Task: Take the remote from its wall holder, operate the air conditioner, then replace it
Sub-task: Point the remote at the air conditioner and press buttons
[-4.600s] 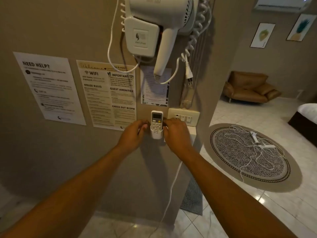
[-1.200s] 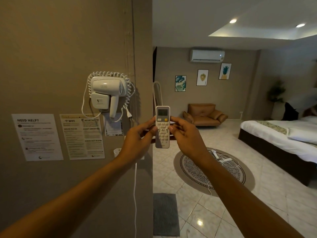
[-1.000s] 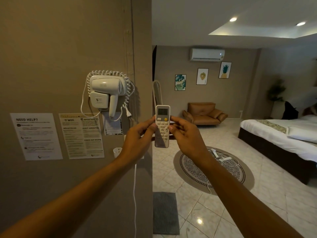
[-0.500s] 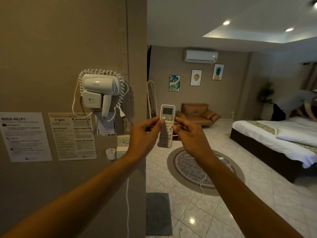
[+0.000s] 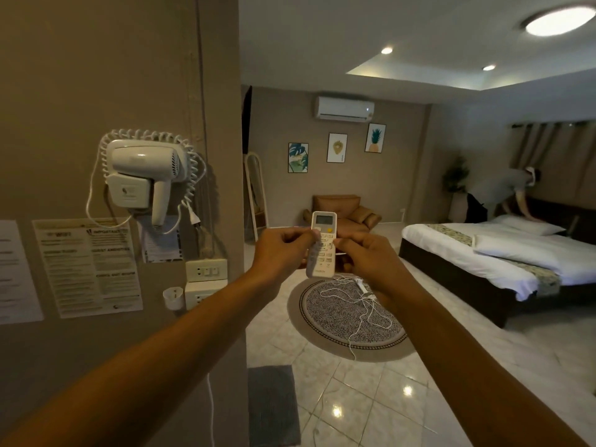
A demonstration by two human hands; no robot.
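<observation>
I hold a white remote upright in front of me with both hands, its screen at the top. My left hand grips its left side, thumb over the buttons. My right hand pinches the right side. The white air conditioner hangs high on the far wall, a small light lit at its right end. The empty white wall holder sits on the near wall, left of the sockets and below my left forearm's line.
A wall-mounted hair dryer and paper notices cover the near wall. A round rug with a white cable lies on the tiled floor. A bed stands right, where a person bends over it. A brown armchair sits at the back.
The remote came out of its holder and is held up toward the room. My view has swung right, and a light now shows on the air conditioner.
</observation>
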